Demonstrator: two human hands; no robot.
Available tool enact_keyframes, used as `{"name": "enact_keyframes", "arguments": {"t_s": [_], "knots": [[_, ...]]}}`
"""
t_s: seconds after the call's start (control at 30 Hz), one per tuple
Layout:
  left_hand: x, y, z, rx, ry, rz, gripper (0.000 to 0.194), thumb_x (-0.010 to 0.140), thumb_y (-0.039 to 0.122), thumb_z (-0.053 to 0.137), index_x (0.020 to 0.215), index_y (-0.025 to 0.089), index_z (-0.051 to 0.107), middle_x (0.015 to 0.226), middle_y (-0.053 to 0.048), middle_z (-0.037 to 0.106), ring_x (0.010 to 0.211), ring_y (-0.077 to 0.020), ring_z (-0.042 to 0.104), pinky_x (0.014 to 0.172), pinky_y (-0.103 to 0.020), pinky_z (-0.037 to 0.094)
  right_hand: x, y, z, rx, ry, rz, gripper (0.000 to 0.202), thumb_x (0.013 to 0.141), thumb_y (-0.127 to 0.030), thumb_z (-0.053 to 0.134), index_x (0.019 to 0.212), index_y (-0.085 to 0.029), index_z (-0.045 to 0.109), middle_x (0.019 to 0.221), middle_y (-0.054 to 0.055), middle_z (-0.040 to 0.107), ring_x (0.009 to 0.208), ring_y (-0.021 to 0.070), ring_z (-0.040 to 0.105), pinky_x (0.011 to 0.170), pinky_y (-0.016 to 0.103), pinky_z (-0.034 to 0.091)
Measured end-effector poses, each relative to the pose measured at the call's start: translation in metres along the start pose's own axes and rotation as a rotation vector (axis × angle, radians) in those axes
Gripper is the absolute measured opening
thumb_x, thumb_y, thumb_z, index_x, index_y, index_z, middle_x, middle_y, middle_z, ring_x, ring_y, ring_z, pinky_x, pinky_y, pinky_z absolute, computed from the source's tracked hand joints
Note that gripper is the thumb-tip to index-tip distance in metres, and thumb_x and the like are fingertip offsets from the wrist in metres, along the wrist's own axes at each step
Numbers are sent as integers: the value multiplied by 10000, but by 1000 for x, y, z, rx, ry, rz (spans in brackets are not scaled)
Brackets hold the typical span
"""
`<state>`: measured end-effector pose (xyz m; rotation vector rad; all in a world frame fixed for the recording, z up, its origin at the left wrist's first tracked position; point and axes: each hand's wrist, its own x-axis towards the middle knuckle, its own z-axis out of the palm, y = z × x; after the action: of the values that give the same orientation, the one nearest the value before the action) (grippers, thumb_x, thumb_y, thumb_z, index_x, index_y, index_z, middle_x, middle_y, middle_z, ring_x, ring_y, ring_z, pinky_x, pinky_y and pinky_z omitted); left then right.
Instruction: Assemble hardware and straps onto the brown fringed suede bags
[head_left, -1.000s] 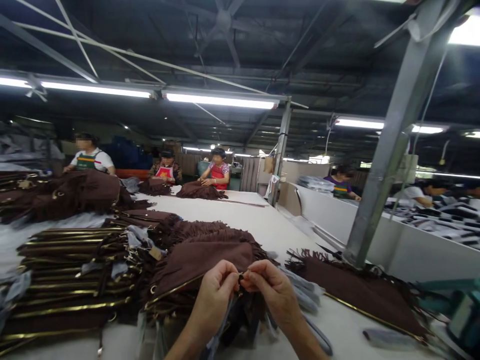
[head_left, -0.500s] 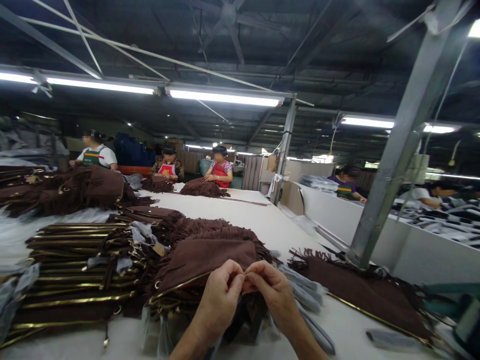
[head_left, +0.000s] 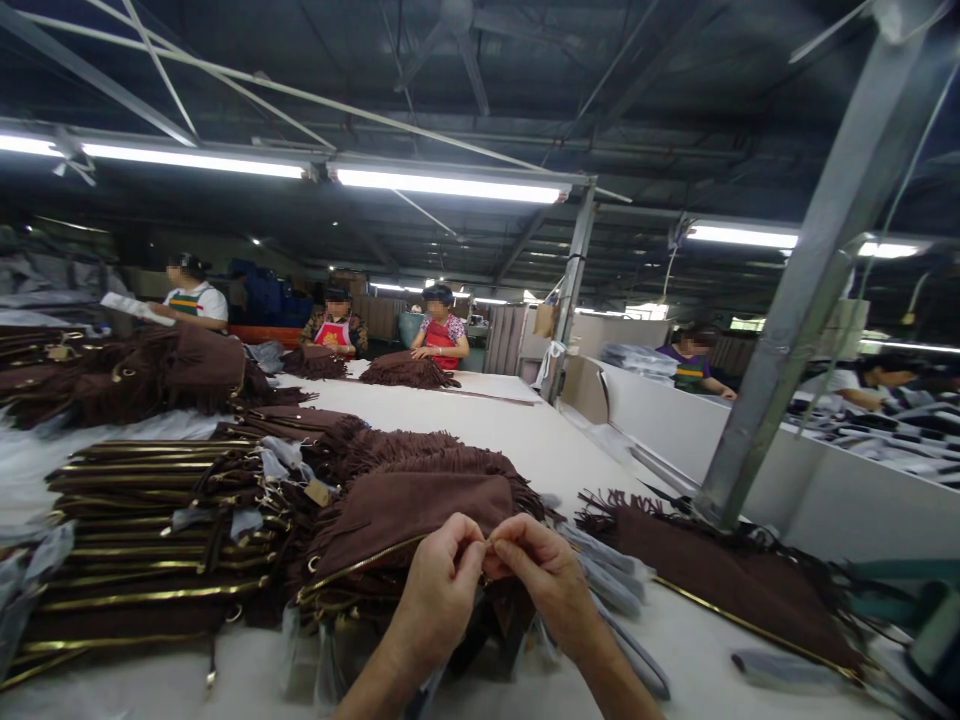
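Pinching at a tiny bit [head_left: 487,546], the left hand [head_left: 441,585] and the right hand [head_left: 538,568] meet right in front of the person. On each hand, the thumb and pointing finger are pressed together, and the tips of the two hands almost touch. The tiny bit shows between them, but it is too small to tell what it is.

Just behind the hands is a brown bag [head_left: 431,508], lying flat on top of other bags. It has a gold zipper [head_left: 364,566] along its near edge and fringe at the far side. A big pile [head_left: 157,545] of brown bags with gold zippers sits to the left, with a little tan tag [head_left: 317,493] near its right side. One more bag [head_left: 731,578] lies by itself on the right, close to the foot of a gray post [head_left: 806,270]. They all rest on a white table [head_left: 499,425]. Across the table, a person in a red apron [head_left: 442,340] has both hands at a brown heap [head_left: 405,370].
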<state>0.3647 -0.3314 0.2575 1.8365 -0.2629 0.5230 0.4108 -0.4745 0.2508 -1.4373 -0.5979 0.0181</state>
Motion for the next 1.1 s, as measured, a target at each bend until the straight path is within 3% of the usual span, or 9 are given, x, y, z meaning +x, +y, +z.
{"name": "enact_keyframes", "arguments": {"t_s": [0.3,0.6,0.7,0.77,0.83,0.9,0.97,1.03,1.1], "knots": [[2,-1,1,-8,6,-6,162,860,245,459,704,202,474,659,14,502,634,-154,476,600,-244,357,-3,14,4,121,25,39,310,766,-479,758,788,-193,639,685,-14,666,643,144,630,639,261,526],[-2,-12,13,53,93,13,170,883,232,402,716,211,426,665,22,484,628,-150,472,606,-247,352,3,4,10,-360,48,-224,213,899,-366,577,758,-210,612,646,-25,584,602,139,552,576,238,447],[-5,-11,7,68,31,10,177,893,229,402,721,206,440,674,20,496,641,-148,478,618,-248,355,-14,7,7,-501,111,-298,208,914,-374,529,836,-216,639,810,31,645,725,172,597,664,264,480],[-5,-8,0,106,-25,33,187,899,225,413,719,201,453,677,21,505,647,-145,476,623,-248,348,-35,22,10,-526,230,-226,243,915,-431,516,850,-222,620,860,53,651,746,189,606,663,276,494],[-4,-5,-5,156,-40,49,189,897,210,430,711,197,465,670,22,512,646,-142,475,623,-249,341,-58,48,21,-531,316,-37,311,883,-527,541,793,-232,583,753,37,640,648,192,596,592,279,488],[-4,-3,-4,179,-52,45,184,886,184,444,705,195,478,660,22,525,643,-141,487,621,-249,349,-72,75,38,-549,296,102,378,804,-612,603,803,-234,600,739,48,673,656,224,629,617,302,500],[-7,-1,-4,175,-127,53,174,867,150,452,706,194,499,659,18,554,642,-141,513,621,-245,376,-75,94,53,-545,253,143,456,755,-658,624,909,-228,642,820,83,718,754,276,670,667,326,511],[-13,-2,-11,210,-186,113,114,818,106,488,794,193,558,810,-16,638,742,-158,573,686,-249,433,-69,100,58,-492,221,161,517,751,-677,606,999,-226,657,880,101,732,840,304,680,687,331,516],[-19,-9,-31,377,-157,202,315,737,83,567,1028,199,592,1169,-84,626,1018,-222,578,875,-312,457,-63,94,53,-372,184,207,533,745,-682,614,1017,-226,665,903,91,735,863,293,679,683,315,517]]}}
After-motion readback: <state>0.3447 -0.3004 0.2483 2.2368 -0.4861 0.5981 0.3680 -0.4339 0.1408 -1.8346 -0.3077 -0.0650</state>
